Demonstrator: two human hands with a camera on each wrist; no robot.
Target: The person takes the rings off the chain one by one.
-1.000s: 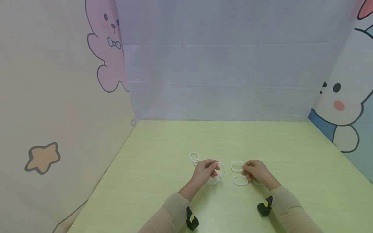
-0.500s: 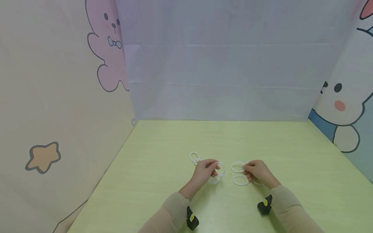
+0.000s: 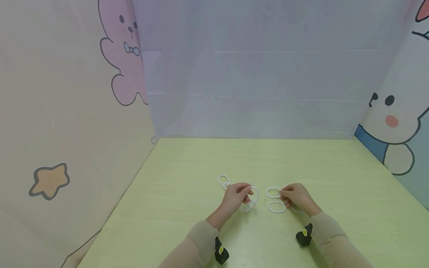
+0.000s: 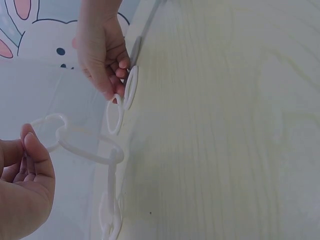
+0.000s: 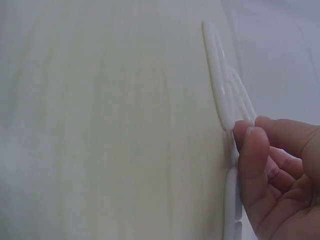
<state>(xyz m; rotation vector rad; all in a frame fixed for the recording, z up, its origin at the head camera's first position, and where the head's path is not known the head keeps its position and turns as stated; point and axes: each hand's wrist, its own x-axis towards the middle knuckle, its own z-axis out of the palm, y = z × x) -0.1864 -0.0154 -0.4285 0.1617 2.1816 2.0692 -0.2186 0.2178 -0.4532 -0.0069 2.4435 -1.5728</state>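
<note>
White links look like smooth, glossy plastic, the tabletop like matt grained wood, the sleeves like cloth.

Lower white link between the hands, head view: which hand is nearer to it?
Right: the right hand is close by the right end of the lower link; the left hand is farther off to its left, holding a white chain.

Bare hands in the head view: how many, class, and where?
2: the left hand pinching a white oval plastic link, the right hand pinching another link, both over the pale green table.
</note>
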